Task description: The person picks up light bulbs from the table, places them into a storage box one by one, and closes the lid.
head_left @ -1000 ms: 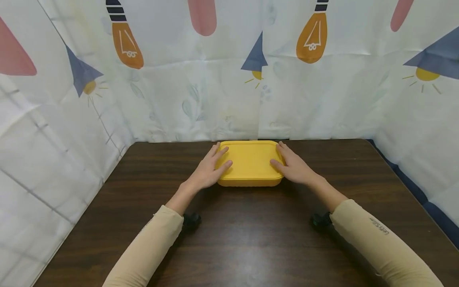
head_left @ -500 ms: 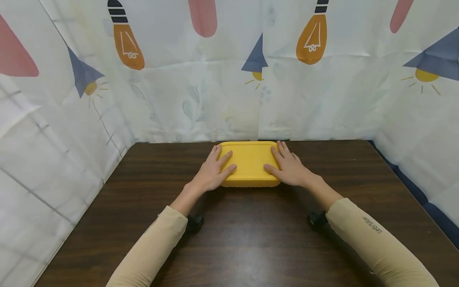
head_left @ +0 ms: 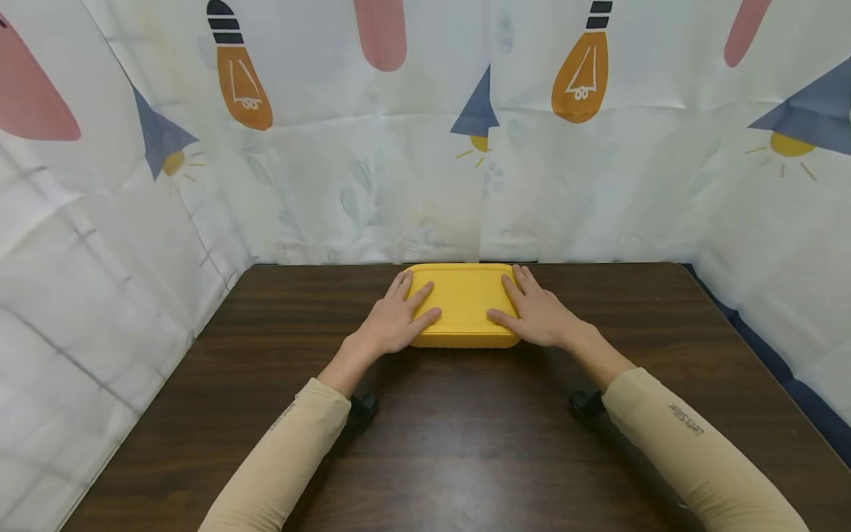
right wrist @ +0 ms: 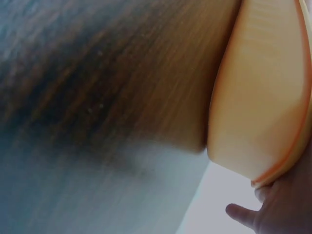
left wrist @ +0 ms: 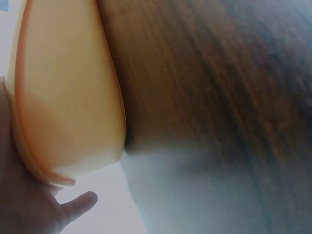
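A yellow lidded container (head_left: 464,303), rectangular with rounded corners, sits at the far edge of the table. My left hand (head_left: 394,316) rests over its left end, thumb and index finger spread on the lid. Over the right end lies my right hand (head_left: 537,314), its fingers likewise straight and spread. In the left wrist view the container's side wall (left wrist: 73,92) meets the tabletop, and a finger (left wrist: 80,204) sticks out past the lid rim. The right wrist view mirrors this, with the container's wall (right wrist: 258,97) beside my hand (right wrist: 282,209).
The dark wood table (head_left: 459,428) extends from the container toward me. A white printed curtain (head_left: 425,185) hangs right behind its far edge and along both sides. Dark devices are strapped at the left wrist (head_left: 363,408) and right wrist (head_left: 586,404).
Both hands have shifted inward over the lid from its ends, the thumbs coming closer together. During the last half second they have barely moved. The container stays at the table's far edge.
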Tool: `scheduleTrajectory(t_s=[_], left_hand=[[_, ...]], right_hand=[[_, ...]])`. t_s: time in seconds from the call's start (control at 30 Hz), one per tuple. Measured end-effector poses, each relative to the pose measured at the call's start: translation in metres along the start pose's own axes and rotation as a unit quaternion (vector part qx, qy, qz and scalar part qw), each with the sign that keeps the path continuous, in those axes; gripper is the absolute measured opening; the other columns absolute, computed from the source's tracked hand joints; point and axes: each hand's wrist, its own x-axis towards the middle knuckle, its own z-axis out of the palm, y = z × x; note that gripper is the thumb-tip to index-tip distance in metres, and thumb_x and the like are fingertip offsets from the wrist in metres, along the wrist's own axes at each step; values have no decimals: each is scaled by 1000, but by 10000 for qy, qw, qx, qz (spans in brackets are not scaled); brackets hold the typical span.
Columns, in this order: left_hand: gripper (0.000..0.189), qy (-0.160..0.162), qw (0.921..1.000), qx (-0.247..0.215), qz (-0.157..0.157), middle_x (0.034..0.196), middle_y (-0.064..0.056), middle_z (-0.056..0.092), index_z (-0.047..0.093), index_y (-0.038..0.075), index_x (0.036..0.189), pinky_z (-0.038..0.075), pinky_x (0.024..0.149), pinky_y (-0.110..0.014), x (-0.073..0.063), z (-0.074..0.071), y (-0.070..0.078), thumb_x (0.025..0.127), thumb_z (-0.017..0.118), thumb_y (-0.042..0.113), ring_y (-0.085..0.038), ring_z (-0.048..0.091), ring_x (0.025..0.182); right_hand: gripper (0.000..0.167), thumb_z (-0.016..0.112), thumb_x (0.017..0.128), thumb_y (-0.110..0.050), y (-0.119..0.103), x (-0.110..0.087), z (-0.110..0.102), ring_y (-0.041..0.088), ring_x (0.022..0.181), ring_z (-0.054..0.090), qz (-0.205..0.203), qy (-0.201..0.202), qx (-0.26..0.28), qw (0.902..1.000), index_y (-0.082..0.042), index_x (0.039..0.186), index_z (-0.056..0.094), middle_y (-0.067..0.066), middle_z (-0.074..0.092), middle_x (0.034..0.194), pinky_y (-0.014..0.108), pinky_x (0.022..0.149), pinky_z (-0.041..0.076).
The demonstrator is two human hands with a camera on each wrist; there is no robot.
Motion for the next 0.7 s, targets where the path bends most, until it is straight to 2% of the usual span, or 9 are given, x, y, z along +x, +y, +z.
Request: scheduleTrajectory(t_s=[0.1, 0.27, 0.5, 0.6, 0.7], left_hand=[[73, -20, 10000, -22, 27, 169, -21, 2, 27, 17, 164, 31, 109, -69, 1, 0, -1, 107, 34, 61, -34, -4, 156], [73, -52, 9996, -279, -8, 170, -19, -2, 25, 19, 165, 25, 111, -72, 2, 1, -5, 107, 33, 62, -34, -6, 156], [74, -23, 9955, -947, 49, 170, -19, -4, 15, 18, 167, 18, 117, -67, 0, 0, -13, 108, 39, 56, -34, -8, 155], [73, 44, 9934, -1140, 87, 170, -18, -2, 15, 19, 167, 17, 119, -63, -2, -1, -18, 108, 40, 55, -34, -4, 156], [71, 168, 9918, -1258, 163, 169, -18, 6, 19, 18, 166, 19, 119, -62, -6, -3, -26, 109, 41, 53, -38, 7, 155]], right_hand=[[92, 35, 105, -66, 1, -1, 1, 37, 155, -8, -53, 91, 157, 9998, 1, 163, 10, 20, -8, 169, 63, 119, 16], [87, 32, 108, -59, 5, -4, 2, 36, 155, -7, -92, 200, 521, 9984, 4, 161, 4, 18, -10, 169, 59, 121, 12], [78, 27, 110, -55, 25, -15, 2, 33, 156, -5, -108, 98, 787, 9968, -5, 164, 1, 13, -8, 170, 58, 122, 9], [74, 27, 111, -53, 37, -22, 1, 37, 155, -1, -84, 120, 923, 9956, -8, 165, 2, 15, -5, 171, 62, 120, 10], [74, 26, 111, -54, 48, -30, 1, 40, 155, 2, 84, 49, 924, 9957, -12, 166, 2, 15, -4, 171, 65, 119, 12]])
